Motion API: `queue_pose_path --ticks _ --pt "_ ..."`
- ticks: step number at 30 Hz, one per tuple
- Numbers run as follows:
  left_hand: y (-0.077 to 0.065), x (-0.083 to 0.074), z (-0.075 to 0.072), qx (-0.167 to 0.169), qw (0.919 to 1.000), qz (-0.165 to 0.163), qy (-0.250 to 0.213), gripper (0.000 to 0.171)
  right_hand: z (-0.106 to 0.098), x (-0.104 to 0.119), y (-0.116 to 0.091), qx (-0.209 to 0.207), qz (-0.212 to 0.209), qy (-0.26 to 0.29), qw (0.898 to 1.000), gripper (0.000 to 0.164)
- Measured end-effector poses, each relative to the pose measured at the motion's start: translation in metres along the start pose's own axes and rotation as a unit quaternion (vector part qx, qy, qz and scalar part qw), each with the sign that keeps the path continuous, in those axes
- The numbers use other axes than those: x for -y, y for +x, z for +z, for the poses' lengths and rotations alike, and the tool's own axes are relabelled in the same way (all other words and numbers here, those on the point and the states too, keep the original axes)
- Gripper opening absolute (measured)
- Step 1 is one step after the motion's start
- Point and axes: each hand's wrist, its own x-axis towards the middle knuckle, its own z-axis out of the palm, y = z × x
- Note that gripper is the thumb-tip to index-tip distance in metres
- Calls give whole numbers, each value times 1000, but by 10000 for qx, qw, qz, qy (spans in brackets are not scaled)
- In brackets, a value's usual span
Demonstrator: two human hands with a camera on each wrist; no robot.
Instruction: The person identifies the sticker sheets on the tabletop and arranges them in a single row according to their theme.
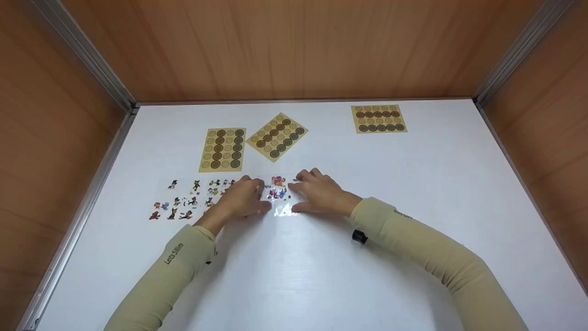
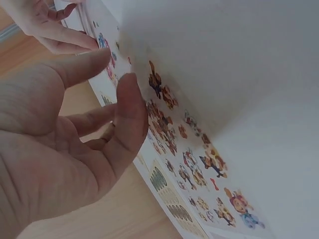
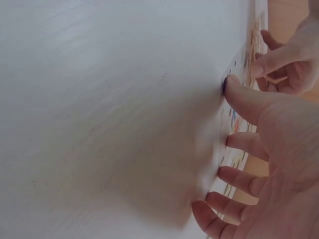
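Observation:
Clear sticker film [image 1: 185, 214] printed with small colourful cartoon figures lies flat across the left and middle of the white table. My left hand [image 1: 241, 197] hovers over its middle, palm down, with fingers loosely bent; in the left wrist view the thumb and index finger [image 2: 132, 112] stand apart with nothing between them. At the film's right end, around the pink and blue figures [image 1: 277, 193], my right hand [image 1: 321, 193] has its fingers spread. Its thumb [image 3: 241, 97] and fingertips rest at the film's edge in the right wrist view.
Behind the film lie yellow sheets of round brown and tan stickers: one upright [image 1: 223, 149], a tilted one [image 1: 277, 137] touching its corner, and another [image 1: 379, 119] farther right. Wooden panels [image 1: 294, 50] wall the table at the back and both sides.

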Motion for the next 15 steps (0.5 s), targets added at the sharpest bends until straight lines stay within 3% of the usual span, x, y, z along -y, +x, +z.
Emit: queue_pose_path --ticks 4,7,15 --pt "-1 -1 3 177 9980 510 329 67 1 0 0 31 12 -17 10000 70" --pt "-1 0 5 240 9955 717 565 69 1 0 0 39 -24 0 10000 70" --pt "-3 -1 7 329 9943 691 738 74 -1 1 -1 27 -34 -3 10000 70"
